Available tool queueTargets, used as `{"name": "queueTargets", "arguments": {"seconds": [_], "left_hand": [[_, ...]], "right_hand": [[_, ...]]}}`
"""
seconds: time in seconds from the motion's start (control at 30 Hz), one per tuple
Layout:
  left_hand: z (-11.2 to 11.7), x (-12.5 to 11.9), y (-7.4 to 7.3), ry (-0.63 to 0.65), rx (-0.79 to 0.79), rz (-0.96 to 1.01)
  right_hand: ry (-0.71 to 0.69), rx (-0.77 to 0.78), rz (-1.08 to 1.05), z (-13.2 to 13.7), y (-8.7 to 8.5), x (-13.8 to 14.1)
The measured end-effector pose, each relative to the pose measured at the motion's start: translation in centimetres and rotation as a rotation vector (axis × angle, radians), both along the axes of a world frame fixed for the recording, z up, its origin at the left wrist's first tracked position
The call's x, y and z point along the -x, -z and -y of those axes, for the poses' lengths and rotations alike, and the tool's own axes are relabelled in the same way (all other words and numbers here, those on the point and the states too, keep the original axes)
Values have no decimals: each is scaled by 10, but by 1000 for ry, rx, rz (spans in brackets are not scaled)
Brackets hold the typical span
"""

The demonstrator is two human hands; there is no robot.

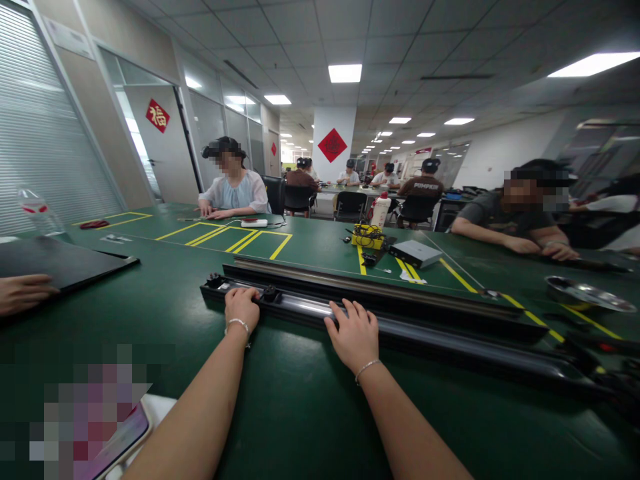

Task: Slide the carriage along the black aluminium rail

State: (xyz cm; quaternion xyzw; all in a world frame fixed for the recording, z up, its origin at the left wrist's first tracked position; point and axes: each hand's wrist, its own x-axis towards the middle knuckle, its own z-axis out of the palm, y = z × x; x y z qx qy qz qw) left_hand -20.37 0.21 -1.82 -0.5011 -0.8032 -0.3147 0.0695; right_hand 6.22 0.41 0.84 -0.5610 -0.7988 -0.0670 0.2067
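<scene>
A long black channel [430, 341] lies slantwise across the green table, with a shiny rounded strip inside it. Small black fittings [271, 293] sit in its left part. My left hand [243, 310] is closed over the near edge close to that end, fingers curled; the thumb is hidden. Farther along, my right hand [356, 333] lies open on the channel with its fingers spread. Just behind runs a second long black bar [383, 291], which neither hand touches. The right end of the channel blurs into dark items at the table's side.
Another person's hand [27, 293] rests by a black panel [75, 267] at left. A phone [123, 443] lies front left. Beyond the bars are a yellow holder [367, 236] with cables, a grey box [416, 253] and a metal bowl [590, 295]. People sit across the table.
</scene>
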Motion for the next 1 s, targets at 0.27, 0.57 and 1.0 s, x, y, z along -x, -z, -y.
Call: {"name": "queueTargets", "arguments": {"seconds": [0.27, 0.57, 1.0], "left_hand": [[-1, 0, 0, 31, -6, -13], [-2, 2, 4, 28, 4, 18], [-1, 0, 3, 28, 1, 49]], "right_hand": [[-2, -25, 7, -1, 3, 0], [8, -5, 24, 0, 0, 1], [-3, -14, 15, 0, 1, 0]]}}
